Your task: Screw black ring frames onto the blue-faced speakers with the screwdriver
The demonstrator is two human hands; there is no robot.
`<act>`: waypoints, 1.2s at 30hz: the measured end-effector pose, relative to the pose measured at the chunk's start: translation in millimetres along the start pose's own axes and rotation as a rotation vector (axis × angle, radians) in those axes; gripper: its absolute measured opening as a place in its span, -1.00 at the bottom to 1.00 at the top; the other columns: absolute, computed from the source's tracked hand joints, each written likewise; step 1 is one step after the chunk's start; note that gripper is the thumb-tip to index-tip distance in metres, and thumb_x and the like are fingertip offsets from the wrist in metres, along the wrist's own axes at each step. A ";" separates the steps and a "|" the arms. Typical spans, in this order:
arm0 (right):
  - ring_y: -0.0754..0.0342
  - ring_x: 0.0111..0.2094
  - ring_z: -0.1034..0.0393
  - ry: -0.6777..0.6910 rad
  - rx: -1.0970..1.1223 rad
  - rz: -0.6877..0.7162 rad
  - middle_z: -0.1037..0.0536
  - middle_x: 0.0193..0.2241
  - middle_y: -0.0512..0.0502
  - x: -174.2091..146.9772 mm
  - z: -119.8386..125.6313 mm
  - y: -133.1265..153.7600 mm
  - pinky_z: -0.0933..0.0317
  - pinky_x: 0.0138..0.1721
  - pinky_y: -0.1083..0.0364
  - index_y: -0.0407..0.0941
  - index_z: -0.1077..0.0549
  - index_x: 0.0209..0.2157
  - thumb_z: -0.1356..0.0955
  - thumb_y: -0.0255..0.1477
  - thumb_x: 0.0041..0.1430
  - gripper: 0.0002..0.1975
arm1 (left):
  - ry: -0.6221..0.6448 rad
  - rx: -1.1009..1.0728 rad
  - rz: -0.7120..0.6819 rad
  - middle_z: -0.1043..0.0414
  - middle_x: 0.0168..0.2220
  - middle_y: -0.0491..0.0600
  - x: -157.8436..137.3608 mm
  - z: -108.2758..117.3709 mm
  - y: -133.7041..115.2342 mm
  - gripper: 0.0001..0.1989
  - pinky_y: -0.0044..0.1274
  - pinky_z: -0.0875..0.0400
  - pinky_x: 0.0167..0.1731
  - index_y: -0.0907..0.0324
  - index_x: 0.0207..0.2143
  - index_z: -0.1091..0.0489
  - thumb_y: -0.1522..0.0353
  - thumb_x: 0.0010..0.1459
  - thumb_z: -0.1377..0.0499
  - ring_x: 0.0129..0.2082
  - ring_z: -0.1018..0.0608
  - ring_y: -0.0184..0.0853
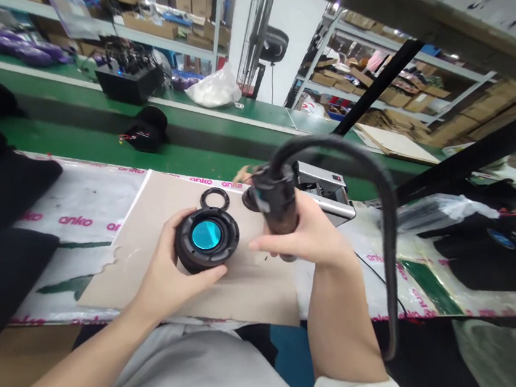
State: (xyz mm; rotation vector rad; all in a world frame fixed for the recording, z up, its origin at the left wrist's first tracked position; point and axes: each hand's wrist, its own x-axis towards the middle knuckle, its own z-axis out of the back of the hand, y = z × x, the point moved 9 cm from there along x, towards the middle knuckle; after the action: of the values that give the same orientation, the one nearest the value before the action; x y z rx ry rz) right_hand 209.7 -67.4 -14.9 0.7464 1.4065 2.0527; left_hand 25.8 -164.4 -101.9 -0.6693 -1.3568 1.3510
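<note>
1. Right now my left hand (168,266) is closed round a black round part (195,258) near the centre of the frame, thumb along its lower edge and fingers at its left side.
2. Its face is tipped up toward me, showing a shiny blue disc (207,235) in the middle.
3. My right hand (315,230), just right of centre, is clamped on a dark cylindrical tool (283,212), which stands roughly upright; most of those fingers are hidden behind it. I can't tell whether its lower end touches anything.
4. From the tool's top, a thick black cable (385,204) arches over to the right and drops past my forearm.
5. Tool and round part are apart, side by side over a brown sheet (251,293).
6. Just above the round part in the frame lies a black ring (227,198).
7. Behind my right hand sits a silver device (324,176), partly covered by it.
8. Under the sheet is white wrapping (85,194) printed with pink "anko".
9. Farther up, a green bench (195,135) carries a white plastic bag (216,89) and, toward the upper left, a black box (126,81) with a small blue light.
</note>
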 end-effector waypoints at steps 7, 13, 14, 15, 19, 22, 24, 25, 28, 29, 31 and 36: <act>0.16 -0.55 -0.48 -0.289 0.174 -0.205 -0.61 0.16 -0.14 -32.0 -3.0 -23.1 -0.46 -0.52 0.10 0.03 -0.52 0.16 -0.71 -0.26 0.00 -0.30 | -0.003 -0.007 0.049 -0.45 0.27 0.11 1.6 0.6 -8.7 -0.12 -0.15 -0.56 0.25 0.03 0.27 -0.29 0.20 -0.07 -0.55 0.30 -0.55 0.09; -0.17 0.26 -0.49 -0.014 -0.028 0.032 -0.58 0.20 -0.07 -8.2 -35.0 1.7 -0.44 0.34 -0.13 0.04 -0.50 0.24 -0.71 -0.20 0.03 -0.23 | -0.001 -0.037 0.078 -0.48 0.24 0.11 4.0 1.0 -7.3 -0.11 -0.10 -0.51 0.28 0.04 0.24 -0.30 0.12 -0.09 -0.57 0.26 -0.57 0.12; -0.14 0.26 -0.48 0.022 -0.028 0.050 -0.57 0.21 -0.05 -4.6 -37.3 2.3 -0.41 0.36 -0.10 0.04 -0.48 0.26 -0.70 -0.22 0.06 -0.24 | 0.009 -0.054 0.075 -0.48 0.23 0.11 4.4 0.7 -7.5 -0.12 -0.12 -0.52 0.27 0.04 0.24 -0.31 0.12 -0.09 -0.57 0.25 -0.57 0.11; -0.11 0.26 -0.49 0.046 -0.015 0.054 -0.57 0.22 -0.05 -1.5 -38.5 1.9 -0.40 0.37 -0.07 0.03 -0.47 0.27 -0.69 -0.26 0.08 -0.24 | 0.024 -0.070 0.070 -0.49 0.23 0.10 4.6 0.1 -8.1 -0.14 -0.14 -0.53 0.26 0.03 0.24 -0.31 0.13 -0.07 -0.57 0.24 -0.58 0.09; -0.13 0.33 -0.44 0.061 0.039 0.042 -0.57 0.23 -0.05 4.9 -37.9 2.3 -0.37 0.41 -0.10 0.00 -0.48 0.23 -0.70 -0.33 0.06 -0.27 | 0.091 -0.121 0.063 -0.49 0.23 0.10 5.3 -2.6 -6.9 -0.17 -0.16 -0.54 0.25 0.03 0.25 -0.32 0.17 -0.02 -0.57 0.24 -0.58 0.08; -0.20 0.32 -0.46 -0.038 0.052 -0.002 -0.57 0.23 -0.07 2.6 -27.9 3.6 -0.38 0.42 -0.21 0.00 -0.49 0.20 -0.71 -0.26 0.03 -0.26 | 0.104 -0.108 0.081 -0.45 0.29 0.13 6.6 -0.8 0.3 -0.13 -0.08 -0.48 0.31 0.02 0.29 -0.32 0.16 -0.02 -0.57 0.32 -0.53 0.14; -0.20 0.33 -0.46 -0.094 0.124 0.001 -0.57 0.24 -0.07 -0.2 -20.1 7.1 -0.40 0.42 -0.21 0.02 -0.46 0.21 -0.72 -0.23 0.00 -0.21 | 0.123 -0.116 0.096 -0.42 0.34 0.15 7.5 -0.3 6.0 -0.06 -0.05 -0.44 0.35 0.01 0.32 -0.31 0.14 -0.07 -0.60 0.37 -0.48 0.18; -0.20 0.33 -0.46 -0.100 0.150 0.010 -0.57 0.23 -0.08 -0.8 -17.4 9.1 -0.40 0.42 -0.21 0.02 -0.45 0.21 -0.73 -0.21 -0.02 -0.19 | 0.141 -0.136 0.104 -0.41 0.35 0.16 7.8 -0.7 8.2 -0.01 -0.05 -0.44 0.36 0.01 0.33 -0.31 0.13 -0.11 -0.62 0.38 -0.47 0.19; -0.23 0.37 -0.41 -0.039 0.072 0.065 -0.57 0.22 -0.10 1.8 -16.9 15.7 -0.30 0.49 -0.21 -0.01 -0.46 0.19 -0.75 -0.16 -0.09 -0.14 | 0.172 -0.197 0.111 -0.45 0.33 0.15 9.6 -0.6 8.8 0.07 -0.07 -0.50 0.33 0.01 0.31 -0.33 0.12 -0.24 -0.69 0.35 -0.51 0.20; -0.23 0.39 -0.37 0.003 0.016 0.094 -0.55 0.25 -0.10 3.7 -19.7 17.8 -0.25 0.52 -0.21 -0.02 -0.47 0.20 -0.75 -0.16 -0.09 -0.14 | 0.170 -0.206 0.108 -0.47 0.31 0.13 10.6 0.4 7.1 0.09 -0.08 -0.51 0.32 0.01 0.30 -0.35 0.12 -0.28 -0.70 0.33 -0.53 0.19; -0.21 0.40 -0.35 0.106 -0.071 0.117 -0.49 0.30 -0.09 7.8 -28.5 17.2 -0.26 0.51 -0.17 0.00 -0.45 0.24 -0.74 -0.18 -0.04 -0.14 | 0.160 -0.212 0.102 -0.51 0.28 0.10 12.7 2.1 2.9 0.10 -0.10 -0.53 0.31 0.02 0.26 -0.38 0.14 -0.37 -0.72 0.31 -0.55 0.20; -0.12 0.14 -0.57 0.237 -0.156 0.043 -0.58 0.17 0.00 15.6 -41.9 2.3 -0.53 0.15 -0.01 0.09 -0.42 0.28 -0.69 -0.21 0.08 -0.21 | 0.139 -0.233 0.154 -0.56 0.22 0.08 13.7 2.6 5.8 0.12 -0.13 -0.60 0.24 0.02 0.20 -0.43 0.15 -0.49 -0.74 0.26 -0.59 0.20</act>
State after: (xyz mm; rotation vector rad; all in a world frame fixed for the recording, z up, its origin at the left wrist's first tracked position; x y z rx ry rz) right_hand 169.1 -84.3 -23.3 0.4843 1.3436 2.3146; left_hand 17.9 -151.5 -103.0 -1.0243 -1.3836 1.2504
